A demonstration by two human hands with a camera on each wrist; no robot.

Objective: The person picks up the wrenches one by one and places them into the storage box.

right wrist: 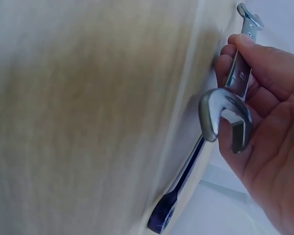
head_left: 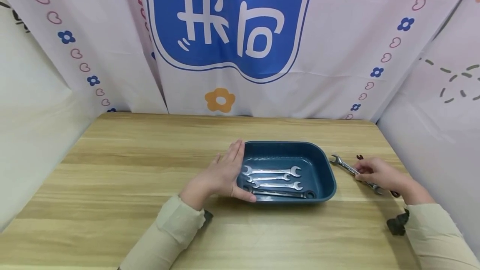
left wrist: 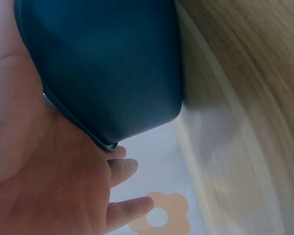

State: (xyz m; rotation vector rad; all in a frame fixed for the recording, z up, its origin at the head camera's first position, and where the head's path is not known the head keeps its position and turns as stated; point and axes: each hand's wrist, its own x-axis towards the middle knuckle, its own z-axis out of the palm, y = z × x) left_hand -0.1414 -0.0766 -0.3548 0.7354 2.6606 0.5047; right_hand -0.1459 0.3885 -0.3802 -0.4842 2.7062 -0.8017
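Observation:
A double open-ended wrench (head_left: 348,169), silver and shiny, is pinched at mid-handle between the thumb and fingers of my right hand (head_left: 382,174). Beneath that hand a dark wrench (right wrist: 179,186) lies on the table, its middle mostly hidden in the head view. My left hand (head_left: 223,176) rests along the left end of a dark blue plastic bin (head_left: 322,178), fingers extended along the rim and thumb over the near left corner. Inside lie several silver open-ended wrenches (head_left: 271,171), roughly parallel, and a darker ring-ended wrench (head_left: 285,193) near the front wall.
The bin stands on a wood-grain table (head_left: 123,186). A white printed cloth (head_left: 187,91) hangs behind the table's back edge, with pale cloth walls at both sides. Dark wrist gear (head_left: 398,222) sits by the right sleeve.

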